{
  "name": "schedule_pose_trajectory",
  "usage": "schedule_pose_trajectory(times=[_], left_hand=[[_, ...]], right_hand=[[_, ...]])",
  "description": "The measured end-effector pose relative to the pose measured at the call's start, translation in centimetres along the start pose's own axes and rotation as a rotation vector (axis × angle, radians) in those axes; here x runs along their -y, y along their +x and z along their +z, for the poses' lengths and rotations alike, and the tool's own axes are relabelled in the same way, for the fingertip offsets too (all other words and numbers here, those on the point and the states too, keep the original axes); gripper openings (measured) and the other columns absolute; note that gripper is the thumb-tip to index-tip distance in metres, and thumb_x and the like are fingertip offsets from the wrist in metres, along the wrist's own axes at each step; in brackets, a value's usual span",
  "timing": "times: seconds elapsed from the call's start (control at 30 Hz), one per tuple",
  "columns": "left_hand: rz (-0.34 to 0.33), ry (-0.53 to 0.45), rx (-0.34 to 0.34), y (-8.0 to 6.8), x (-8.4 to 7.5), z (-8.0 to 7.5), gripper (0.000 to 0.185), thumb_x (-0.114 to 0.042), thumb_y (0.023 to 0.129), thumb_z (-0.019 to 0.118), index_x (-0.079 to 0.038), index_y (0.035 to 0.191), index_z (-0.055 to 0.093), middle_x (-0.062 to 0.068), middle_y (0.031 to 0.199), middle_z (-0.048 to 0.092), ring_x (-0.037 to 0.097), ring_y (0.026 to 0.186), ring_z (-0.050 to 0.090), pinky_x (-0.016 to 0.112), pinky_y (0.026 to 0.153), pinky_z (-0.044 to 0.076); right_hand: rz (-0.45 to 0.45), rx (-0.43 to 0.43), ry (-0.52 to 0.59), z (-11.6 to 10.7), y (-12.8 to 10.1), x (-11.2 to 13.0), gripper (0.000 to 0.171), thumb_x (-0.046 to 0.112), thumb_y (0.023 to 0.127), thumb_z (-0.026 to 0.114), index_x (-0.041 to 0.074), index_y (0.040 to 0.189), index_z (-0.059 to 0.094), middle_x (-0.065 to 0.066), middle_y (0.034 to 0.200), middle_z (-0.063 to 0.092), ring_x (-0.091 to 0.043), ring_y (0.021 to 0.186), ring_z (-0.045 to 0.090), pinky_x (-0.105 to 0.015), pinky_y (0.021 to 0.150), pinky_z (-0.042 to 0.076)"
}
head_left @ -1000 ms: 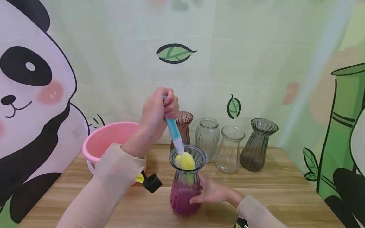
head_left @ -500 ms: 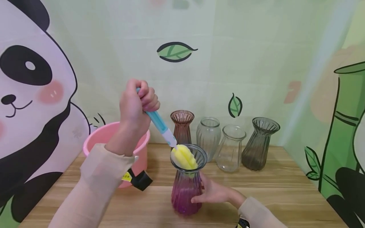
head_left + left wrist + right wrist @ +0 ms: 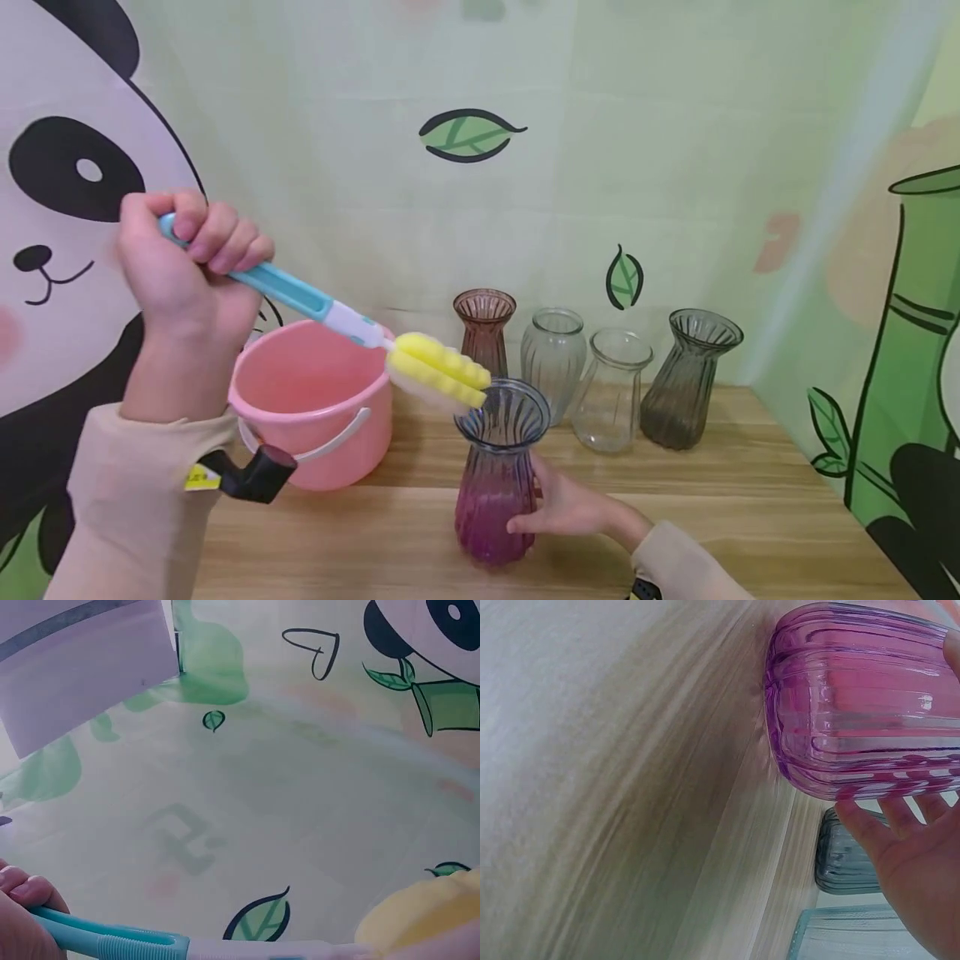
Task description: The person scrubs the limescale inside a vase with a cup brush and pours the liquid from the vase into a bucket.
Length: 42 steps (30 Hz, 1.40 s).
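Observation:
My left hand [image 3: 198, 275] grips the blue handle of a sponge bottle brush [image 3: 438, 369], fingers wrapped round its upper end. The brush slants down to the right, and the tip of its yellow and white sponge head overlaps the vase's rim in the head view. Under it a ribbed glass vase [image 3: 495, 508], blue at the flared neck and purple below, stands upright on the table. My right hand [image 3: 566, 506] holds the vase low on its right side, thumb in front and fingers behind. In the right wrist view the purple vase body [image 3: 877, 705] shows close up beside those fingers.
A pink bucket [image 3: 345, 454] with a white handle stands left of the vase on the wooden table [image 3: 360, 542]. Behind are a reddish-brown vase [image 3: 483, 333], two clear vases [image 3: 553, 358] and a grey vase [image 3: 681, 383], near a printed cloth backdrop [image 3: 360, 167].
My left hand has swung left and slightly up, drawing the brush head out of the vase's mouth and tilting the brush flatter. My right hand stays on the vase.

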<state>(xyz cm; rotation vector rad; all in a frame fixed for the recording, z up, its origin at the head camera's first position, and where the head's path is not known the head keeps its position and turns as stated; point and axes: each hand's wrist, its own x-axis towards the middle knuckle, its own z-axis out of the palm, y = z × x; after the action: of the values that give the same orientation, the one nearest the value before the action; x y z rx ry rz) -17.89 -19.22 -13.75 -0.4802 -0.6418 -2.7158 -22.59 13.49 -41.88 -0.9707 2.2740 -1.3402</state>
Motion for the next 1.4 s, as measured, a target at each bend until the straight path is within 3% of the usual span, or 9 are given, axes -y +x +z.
schedule_pose_trajectory(times=[0.17, 0.3, 0.43, 0.63, 0.9, 1.03, 1.1, 1.23, 1.4], left_hand=[[0.005, 0.077, 0.094, -0.4, -1.9, -2.0, 0.03, -0.013, 0.081, 0.044, -0.005, 0.056, 0.028, 0.005, 0.044, 0.029, 0.017, 0.038, 0.021, 0.024, 0.043, 0.013], [-0.086, 0.29, 0.18, -0.6, -0.9, -3.0, 0.03, -0.005, 0.085, 0.034, -0.007, 0.055, 0.029, 0.002, 0.045, 0.026, 0.016, 0.04, 0.017, 0.026, 0.045, 0.006], [-0.221, 0.657, 0.206, -0.8, 2.2, -3.9, 0.037, -0.007, 0.09, 0.022, -0.01, 0.055, 0.03, -0.001, 0.046, 0.023, 0.015, 0.043, 0.014, 0.03, 0.047, 0.006], [-0.474, 1.18, 0.211, -0.4, 7.7, -5.3, 0.041, -0.026, 0.096, 0.029, -0.01, 0.058, 0.029, -0.003, 0.05, 0.026, 0.013, 0.047, 0.022, 0.027, 0.047, 0.018], [-0.58, 1.646, 0.297, -0.2, 14.9, -9.1, 0.05, -0.039, 0.096, 0.028, -0.014, 0.053, 0.036, -0.003, 0.046, 0.034, 0.012, 0.041, 0.029, 0.025, 0.042, 0.027], [-0.566, 1.737, 0.31, -0.4, 17.8, -11.9, 0.051, -0.042, 0.095, 0.03, -0.014, 0.053, 0.039, -0.001, 0.047, 0.038, 0.012, 0.04, 0.031, 0.025, 0.04, 0.027], [-0.543, 1.78, 0.315, -0.5, 18.8, -13.4, 0.051, -0.043, 0.096, 0.029, -0.013, 0.057, 0.043, 0.001, 0.052, 0.043, 0.015, 0.045, 0.038, 0.026, 0.043, 0.031], [-0.445, 1.832, 0.37, -0.5, 20.8, -16.2, 0.043, -0.037, 0.094, 0.039, -0.008, 0.066, 0.053, 0.003, 0.061, 0.049, 0.017, 0.057, 0.048, 0.027, 0.051, 0.038], [-0.263, 1.875, 0.5, -0.8, 22.5, -18.8, 0.02, -0.024, 0.079, 0.058, -0.004, 0.076, 0.058, 0.007, 0.072, 0.06, 0.02, 0.066, 0.055, 0.031, 0.057, 0.044]], right_hand=[[-0.018, 0.001, 0.038, 0.2, -0.1, -0.3, 0.093, 0.02, 0.075, 0.074, 0.013, 0.144, 0.012, -0.017, 0.14, 0.035, -0.034, 0.124, 0.044, -0.032, 0.096, 0.043], [-0.023, -0.003, 0.034, 0.2, -0.1, -0.5, 0.094, 0.02, 0.075, 0.074, 0.013, 0.144, 0.011, -0.017, 0.141, 0.034, -0.033, 0.124, 0.044, -0.031, 0.096, 0.043], [-0.028, 0.005, 0.052, 0.2, 0.0, -0.5, 0.093, 0.02, 0.076, 0.074, 0.012, 0.144, 0.011, -0.018, 0.14, 0.035, -0.034, 0.124, 0.044, -0.03, 0.094, 0.043], [-0.031, -0.004, 0.052, 0.1, -0.1, -0.6, 0.091, 0.019, 0.076, 0.074, 0.013, 0.144, 0.012, -0.016, 0.14, 0.035, -0.033, 0.124, 0.044, -0.029, 0.095, 0.043], [-0.017, -0.021, -0.001, 0.2, -0.2, -0.4, 0.092, 0.024, 0.076, 0.074, 0.015, 0.144, 0.012, -0.015, 0.14, 0.037, -0.03, 0.123, 0.045, -0.032, 0.095, 0.043], [-0.025, -0.032, -0.005, 0.2, -0.3, -0.4, 0.092, 0.023, 0.075, 0.074, 0.016, 0.144, 0.013, -0.014, 0.14, 0.037, -0.029, 0.123, 0.046, -0.033, 0.095, 0.043], [-0.031, -0.037, -0.007, 0.2, -0.3, -0.6, 0.093, 0.024, 0.075, 0.075, 0.017, 0.144, 0.013, -0.013, 0.139, 0.038, -0.029, 0.122, 0.046, -0.033, 0.095, 0.043], [-0.027, -0.046, -0.018, 0.3, -0.4, -0.9, 0.093, 0.026, 0.075, 0.075, 0.016, 0.144, 0.014, -0.014, 0.137, 0.041, -0.029, 0.121, 0.047, -0.031, 0.094, 0.044], [-0.019, -0.05, -0.032, 0.4, -0.4, -1.0, 0.094, 0.028, 0.074, 0.075, 0.017, 0.144, 0.014, -0.012, 0.136, 0.043, -0.028, 0.121, 0.048, -0.031, 0.095, 0.043]])
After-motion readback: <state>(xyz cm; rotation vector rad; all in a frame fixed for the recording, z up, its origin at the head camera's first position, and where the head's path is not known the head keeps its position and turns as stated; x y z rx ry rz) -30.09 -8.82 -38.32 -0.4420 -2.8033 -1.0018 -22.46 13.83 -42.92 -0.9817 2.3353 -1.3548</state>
